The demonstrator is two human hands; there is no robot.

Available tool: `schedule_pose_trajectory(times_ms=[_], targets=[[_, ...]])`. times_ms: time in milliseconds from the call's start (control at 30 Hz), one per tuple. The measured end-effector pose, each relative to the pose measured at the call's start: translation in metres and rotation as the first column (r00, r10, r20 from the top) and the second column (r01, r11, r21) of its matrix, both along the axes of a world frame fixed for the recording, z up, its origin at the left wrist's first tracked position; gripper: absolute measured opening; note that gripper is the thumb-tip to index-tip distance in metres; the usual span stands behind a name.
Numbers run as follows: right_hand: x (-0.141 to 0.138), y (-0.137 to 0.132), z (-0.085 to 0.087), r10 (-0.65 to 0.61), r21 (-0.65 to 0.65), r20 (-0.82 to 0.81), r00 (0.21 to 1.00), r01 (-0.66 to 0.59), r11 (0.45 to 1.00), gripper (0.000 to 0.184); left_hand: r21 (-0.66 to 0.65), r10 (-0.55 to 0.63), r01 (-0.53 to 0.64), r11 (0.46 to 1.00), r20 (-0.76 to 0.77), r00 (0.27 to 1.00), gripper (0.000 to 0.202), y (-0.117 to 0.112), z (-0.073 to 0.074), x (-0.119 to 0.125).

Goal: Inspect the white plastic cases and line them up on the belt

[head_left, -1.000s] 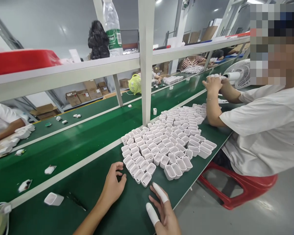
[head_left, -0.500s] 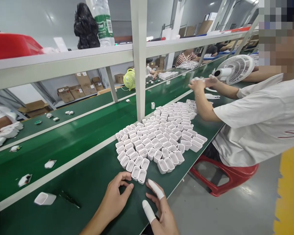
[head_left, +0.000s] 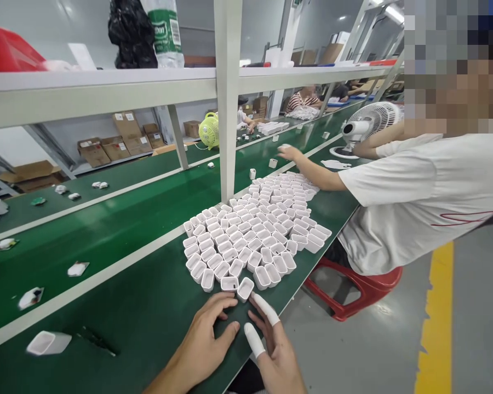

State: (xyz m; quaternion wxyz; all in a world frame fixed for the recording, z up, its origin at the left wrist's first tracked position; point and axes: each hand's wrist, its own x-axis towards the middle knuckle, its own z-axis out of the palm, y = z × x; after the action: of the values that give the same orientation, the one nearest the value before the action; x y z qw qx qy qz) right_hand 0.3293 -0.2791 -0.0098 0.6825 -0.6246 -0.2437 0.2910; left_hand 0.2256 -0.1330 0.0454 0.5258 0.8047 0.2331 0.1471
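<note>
Small white open-topped plastic cases [head_left: 254, 224] stand packed together on the green bench. At the near edge of the group, one white case [head_left: 229, 284] lies turned sideways, with my left hand [head_left: 207, 339] just below it, fingertips at its near side. Beside it stands a tilted white case [head_left: 245, 290], and the index fingertip of my right hand [head_left: 273, 345] meets its right corner. Both hands have thumb and fingers apart, gripping nothing. White finger cots cover the right thumb and index finger. Dark tweezers [head_left: 96, 340] and a lone white case [head_left: 49, 343] lie to the left.
A green conveyor belt [head_left: 148, 200] carries scattered small white parts. A white shelf post [head_left: 229, 109] rises behind the cases. At right a co-worker in a white shirt [head_left: 423, 202] sits on a red stool [head_left: 353, 290], one arm over the bench near a white fan [head_left: 370, 123].
The two nearest cases stood side by side; now they are turned and angled apart by my fingers. The co-worker's hands have separated, one reaching towards the belt. My view has shifted slightly.
</note>
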Motion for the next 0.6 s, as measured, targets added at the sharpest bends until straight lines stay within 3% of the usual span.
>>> schedule_pose_trajectory(times_ms=[200,333,600], targets=[[0.001,-0.001,0.010,-0.090,-0.037,0.073,0.993,0.093,0.995,0.052,0.062,-0.022,0.024,0.998,-0.031,0.999,0.031,-0.002,-0.003,-0.003],[0.004,0.002,0.014,-0.052,-0.043,0.116,0.992,0.057,0.997,0.046,0.066,-0.051,0.053,0.996,-0.027,0.998,0.033,-0.001,-0.003,-0.004],[0.003,0.003,0.011,-0.047,-0.128,0.122,0.991,0.063,0.990,0.043,0.059,-0.076,0.077,0.995,-0.026,0.997,0.031,0.001,0.017,-0.021]])
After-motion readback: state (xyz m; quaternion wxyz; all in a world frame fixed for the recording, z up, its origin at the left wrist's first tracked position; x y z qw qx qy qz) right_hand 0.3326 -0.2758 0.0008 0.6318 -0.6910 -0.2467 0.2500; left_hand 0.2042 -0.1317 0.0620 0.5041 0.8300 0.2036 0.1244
